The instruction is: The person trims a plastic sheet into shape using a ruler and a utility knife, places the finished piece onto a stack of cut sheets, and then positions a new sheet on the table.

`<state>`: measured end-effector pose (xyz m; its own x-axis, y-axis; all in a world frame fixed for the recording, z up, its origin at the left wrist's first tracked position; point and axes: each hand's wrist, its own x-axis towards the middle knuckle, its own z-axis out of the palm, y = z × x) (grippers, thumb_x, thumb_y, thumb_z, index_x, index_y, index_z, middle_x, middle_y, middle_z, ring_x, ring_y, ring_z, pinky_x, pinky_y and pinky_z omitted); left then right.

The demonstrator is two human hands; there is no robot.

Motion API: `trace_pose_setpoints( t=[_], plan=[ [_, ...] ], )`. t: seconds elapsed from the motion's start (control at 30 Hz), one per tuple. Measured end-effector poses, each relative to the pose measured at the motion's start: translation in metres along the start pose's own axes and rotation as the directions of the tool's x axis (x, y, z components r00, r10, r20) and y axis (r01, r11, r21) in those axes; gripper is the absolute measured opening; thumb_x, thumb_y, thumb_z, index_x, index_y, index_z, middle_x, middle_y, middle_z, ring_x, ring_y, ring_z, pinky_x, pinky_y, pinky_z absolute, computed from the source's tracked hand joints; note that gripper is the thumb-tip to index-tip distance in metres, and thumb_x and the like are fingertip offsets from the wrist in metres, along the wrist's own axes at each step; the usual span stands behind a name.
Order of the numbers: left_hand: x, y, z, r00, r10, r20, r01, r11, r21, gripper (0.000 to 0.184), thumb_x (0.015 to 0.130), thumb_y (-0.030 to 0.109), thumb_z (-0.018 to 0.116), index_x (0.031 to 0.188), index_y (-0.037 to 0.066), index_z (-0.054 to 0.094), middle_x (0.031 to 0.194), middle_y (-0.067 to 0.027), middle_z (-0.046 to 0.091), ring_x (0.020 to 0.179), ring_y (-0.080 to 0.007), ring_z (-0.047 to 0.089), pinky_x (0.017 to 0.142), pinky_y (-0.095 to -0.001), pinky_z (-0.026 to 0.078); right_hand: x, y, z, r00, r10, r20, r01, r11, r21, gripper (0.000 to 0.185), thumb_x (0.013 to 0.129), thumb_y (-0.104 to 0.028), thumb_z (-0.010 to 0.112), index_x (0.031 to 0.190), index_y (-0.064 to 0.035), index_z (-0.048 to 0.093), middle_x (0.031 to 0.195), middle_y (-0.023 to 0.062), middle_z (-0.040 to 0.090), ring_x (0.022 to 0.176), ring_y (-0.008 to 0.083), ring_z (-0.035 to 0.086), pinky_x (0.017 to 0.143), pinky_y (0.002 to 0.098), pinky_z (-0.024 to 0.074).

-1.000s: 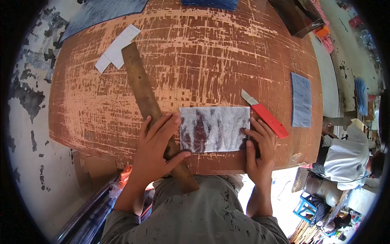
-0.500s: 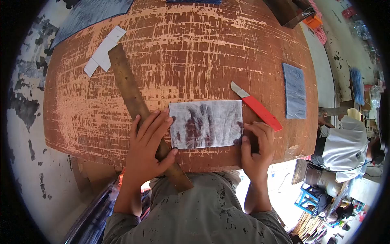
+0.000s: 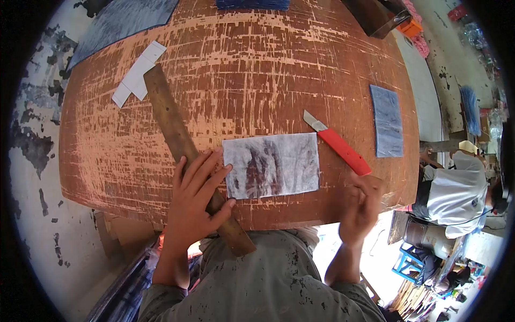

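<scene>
A grey-white rectangular sheet with dark streaks (image 3: 271, 165) lies flat near the table's front edge. My left hand (image 3: 198, 196) rests with fingers spread across a long brown ruler-like strip (image 3: 176, 124), its fingertips at the sheet's left edge. The strip slants from upper left down past the table edge. My right hand (image 3: 362, 206), blurred by motion, is off the sheet, its curled fingers just below the handle end of a red-handled cutter (image 3: 345, 152). The cutter's blade points up and left. Whether my right fingers touch the handle is unclear.
White paper pieces (image 3: 140, 71) lie at the upper left, near a large blue-grey sheet (image 3: 123, 27). A small blue piece (image 3: 386, 121) is on the right of the table (image 3: 257, 96). A dark box (image 3: 375, 16) stands at the top right. Another person (image 3: 456, 193) is beyond the right side.
My right hand has left the sheet's right edge and moved right and down, toward the cutter's handle end. My left hand has stayed on the strip. The whole view has shifted slightly.
</scene>
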<state>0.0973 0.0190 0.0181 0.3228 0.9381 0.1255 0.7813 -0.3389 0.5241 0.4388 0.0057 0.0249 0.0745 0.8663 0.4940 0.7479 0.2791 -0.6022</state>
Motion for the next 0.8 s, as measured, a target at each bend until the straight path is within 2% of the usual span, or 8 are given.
trace_pose_setpoints(
  t=[0.1,0.17,0.27,0.4,0.47,0.57,0.63,0.8],
  plan=[
    [0.0,-0.001,0.0,1.0,0.006,-0.001,-0.006,1.0,-0.008,0.067,0.081,0.025,0.083,0.145,0.014,0.067,0.165,-0.0138,0.053,0.156,-0.0383,0.045,0.13,-0.0633,0.022,0.001,0.012,-0.058,0.994,0.107,0.01,-0.105,0.989,-0.104,0.018,0.086,0.012,0.062,0.098,0.0006,0.071,0.103,0.0117,0.062,0.096,0.0251,0.063,0.079,0.0361,0.048],
    [-0.001,-0.003,0.0,1.0,0.012,-0.012,-0.012,1.0,-0.017,0.065,0.081,0.025,0.083,0.143,0.013,0.068,0.165,-0.0138,0.053,0.156,-0.0383,0.046,0.129,-0.0635,0.023,0.012,0.017,-0.111,0.933,0.203,0.297,-0.154,0.972,-0.18,0.014,0.088,0.008,0.063,0.095,0.0024,0.073,0.092,0.0128,0.064,0.086,0.0252,0.067,0.078,0.0371,0.0505],
    [-0.001,-0.002,0.0,0.997,0.031,-0.064,-0.035,0.997,-0.067,0.055,0.083,0.025,0.083,0.135,0.012,0.071,0.16,-0.0136,0.058,0.152,-0.0385,0.05,0.128,-0.0637,0.024,-0.011,0.048,-0.17,0.628,0.738,0.247,-0.586,0.658,-0.474,0.015,0.103,-0.005,0.063,0.107,0.001,0.076,0.086,0.0138,0.073,0.08,0.0257,0.07,0.078,0.039,0.0525],
    [-0.009,-0.014,-0.005,0.978,0.119,-0.174,-0.142,0.981,-0.129,0.028,0.092,0.018,0.076,0.118,0.01,0.073,0.136,-0.0126,0.073,0.138,-0.038,0.062,0.125,-0.0646,0.028,-0.009,0.055,-0.162,0.854,0.519,0.025,-0.426,0.726,-0.54,0.015,0.104,-0.009,0.067,0.113,-0.0009,0.075,0.099,0.0132,0.073,0.098,0.0269,0.073,0.088,0.0406,0.0559],
    [-0.015,-0.017,-0.019,0.983,0.083,-0.163,-0.107,0.984,-0.143,0.021,0.095,0.015,0.073,0.115,0.009,0.072,0.128,-0.0118,0.075,0.134,-0.0364,0.064,0.124,-0.0639,0.031,-0.002,0.041,-0.139,0.992,0.118,0.053,-0.071,0.836,-0.544,0.021,0.098,-0.006,0.072,0.118,-0.0023,0.073,0.118,0.0137,0.071,0.115,0.0307,0.07,0.098,0.0459,0.0551],
    [-0.015,-0.035,-0.054,0.991,-0.024,-0.135,0.02,0.999,-0.036,0.02,0.1,0.012,0.07,0.119,0.008,0.072,0.125,-0.0126,0.075,0.13,-0.0342,0.066,0.119,-0.0567,0.04,0.0,0.034,-0.097,0.991,0.068,0.112,-0.026,0.939,-0.343,0.034,0.098,-0.011,0.074,0.132,-0.0045,0.07,0.137,0.0177,0.067,0.132,0.0384,0.063,0.111,0.0532,0.0489],
    [0.007,-0.047,-0.084,0.926,-0.218,-0.309,0.234,0.972,0.017,0.031,0.101,0.014,0.072,0.131,0.006,0.069,0.129,-0.0141,0.072,0.129,-0.0347,0.065,0.115,-0.0491,0.046,0.006,0.024,-0.068,0.991,0.024,0.134,0.011,0.967,-0.255,0.038,0.099,-0.014,0.074,0.136,-0.0057,0.07,0.142,0.0188,0.065,0.138,0.0393,0.06,0.115,0.0544,0.046],
    [0.072,-0.154,-0.131,0.895,-0.276,-0.352,0.355,0.916,0.185,0.052,0.101,0.029,0.078,0.147,0.009,0.063,0.15,-0.0178,0.062,0.138,-0.0309,0.062,0.116,-0.0465,0.047,0.019,0.008,-0.02,0.966,0.068,0.251,-0.029,0.988,-0.153,0.057,0.101,-0.033,0.075,0.153,-0.0132,0.062,0.163,0.0156,0.05,0.155,0.0415,0.043,0.131,0.0559,0.0256]
  ],
)
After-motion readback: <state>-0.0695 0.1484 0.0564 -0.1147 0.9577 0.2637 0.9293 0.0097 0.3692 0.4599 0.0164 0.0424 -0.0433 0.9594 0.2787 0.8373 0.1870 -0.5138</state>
